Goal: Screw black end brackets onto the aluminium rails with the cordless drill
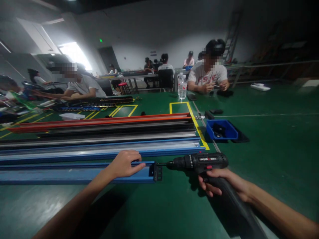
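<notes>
The right fingers (pixel 210 190) are wrapped around the grip of a black cordless power drill (pixel 209 161), whose bit points left and meets the black slotted end piece (pixel 158 172) of a long blue metal channel (pixel 82 175). The left fingers (pixel 134 162) press on that channel's far edge near its right end, thumb extended, gripping nothing fully. The channel lies nearest on the green desk (pixel 169 207). Beyond it lie more long blue, black and orange channels (pixel 124 132), roughly parallel. Right of their ends sits a blue plastic bin (pixel 230 132) of dark parts; farther off stands a clear plastic bottle (pixel 182 88), left of a seated person in white (pixel 209 74).
</notes>
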`<act>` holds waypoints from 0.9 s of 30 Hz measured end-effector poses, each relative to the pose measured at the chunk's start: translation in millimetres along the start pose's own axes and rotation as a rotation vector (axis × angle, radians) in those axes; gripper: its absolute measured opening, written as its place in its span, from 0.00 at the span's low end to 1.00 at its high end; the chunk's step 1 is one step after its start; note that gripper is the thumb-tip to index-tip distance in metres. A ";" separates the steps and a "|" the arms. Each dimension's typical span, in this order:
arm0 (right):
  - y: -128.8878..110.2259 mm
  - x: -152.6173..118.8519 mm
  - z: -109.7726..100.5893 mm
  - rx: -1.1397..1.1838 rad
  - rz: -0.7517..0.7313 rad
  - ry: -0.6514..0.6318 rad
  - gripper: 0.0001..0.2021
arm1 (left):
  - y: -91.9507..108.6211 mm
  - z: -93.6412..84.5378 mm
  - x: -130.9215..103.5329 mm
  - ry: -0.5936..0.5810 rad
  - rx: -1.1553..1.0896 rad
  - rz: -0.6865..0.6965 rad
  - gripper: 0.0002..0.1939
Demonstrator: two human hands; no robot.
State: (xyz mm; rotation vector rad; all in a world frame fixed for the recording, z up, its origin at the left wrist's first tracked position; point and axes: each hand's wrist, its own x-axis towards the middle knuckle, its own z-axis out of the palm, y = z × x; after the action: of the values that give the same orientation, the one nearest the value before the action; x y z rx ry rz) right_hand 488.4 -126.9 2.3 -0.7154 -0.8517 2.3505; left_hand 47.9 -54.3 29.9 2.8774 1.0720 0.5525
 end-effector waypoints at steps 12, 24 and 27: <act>8.0 5.6 -1.2 -0.063 -0.024 0.102 0.24 | 2.6 3.8 1.0 0.059 -0.033 -0.011 0.15; -11.8 -19.6 45.2 -0.228 -0.056 0.251 0.17 | -2.1 5.9 -3.1 -0.022 -0.056 -0.004 0.23; -13.2 -49.8 70.5 -0.348 -0.114 0.367 0.16 | -2.7 4.5 -0.2 -0.056 -0.052 0.036 0.25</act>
State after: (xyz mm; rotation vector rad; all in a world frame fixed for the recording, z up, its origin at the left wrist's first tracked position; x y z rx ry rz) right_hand 483.5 -178.5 72.6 -1.1634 -1.1079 1.9051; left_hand 47.6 -51.9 25.2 2.8538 0.9849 0.4906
